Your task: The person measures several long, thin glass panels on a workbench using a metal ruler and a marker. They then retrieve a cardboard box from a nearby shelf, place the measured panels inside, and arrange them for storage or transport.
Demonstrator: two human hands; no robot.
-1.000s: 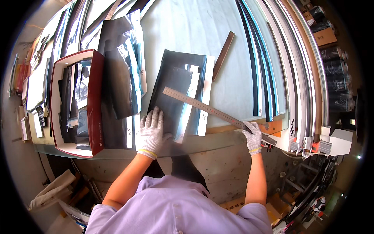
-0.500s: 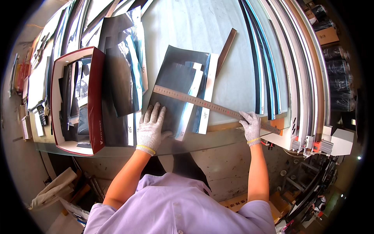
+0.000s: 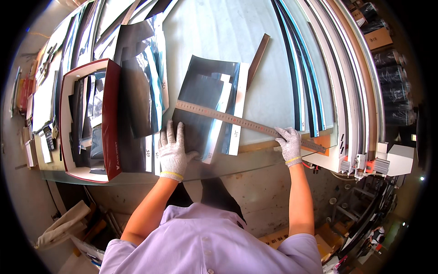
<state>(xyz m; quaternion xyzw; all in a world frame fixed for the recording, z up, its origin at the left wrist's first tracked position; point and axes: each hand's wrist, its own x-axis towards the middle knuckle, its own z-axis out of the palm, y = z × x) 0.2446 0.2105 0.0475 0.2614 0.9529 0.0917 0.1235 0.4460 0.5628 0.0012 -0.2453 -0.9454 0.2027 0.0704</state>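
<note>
My left hand (image 3: pixel 172 153), in a pale knit glove, lies flat with its fingers spread at the near left edge of a dark film sheet (image 3: pixel 200 89). A smaller dark piece with a white strip (image 3: pixel 214 128) lies on that sheet, and another white-edged strip (image 3: pixel 239 114) runs along its right side. Across them, slanting down to the right, lies a long metal ruler (image 3: pixel 219 115). My right hand (image 3: pixel 289 144), gloved too, grips the ruler near its right end, thumb and fingers closed about it; its fingertips partly cover the ruler.
Left of the sheet are more dark films (image 3: pixel 139 91) and a red-and-white box (image 3: pixel 112 123) of film pieces. A brown bar (image 3: pixel 258 59) lies beyond the sheet. Long film strips (image 3: pixel 299 68) and metal rails (image 3: pixel 353 68) line the right. The glass table's edge (image 3: pixel 219 176) curves before me.
The whole view has shifted slightly. My left hand's fingers are spread wider and its thumb still reaches toward the sheet. The right hand keeps its hold on the ruler.
</note>
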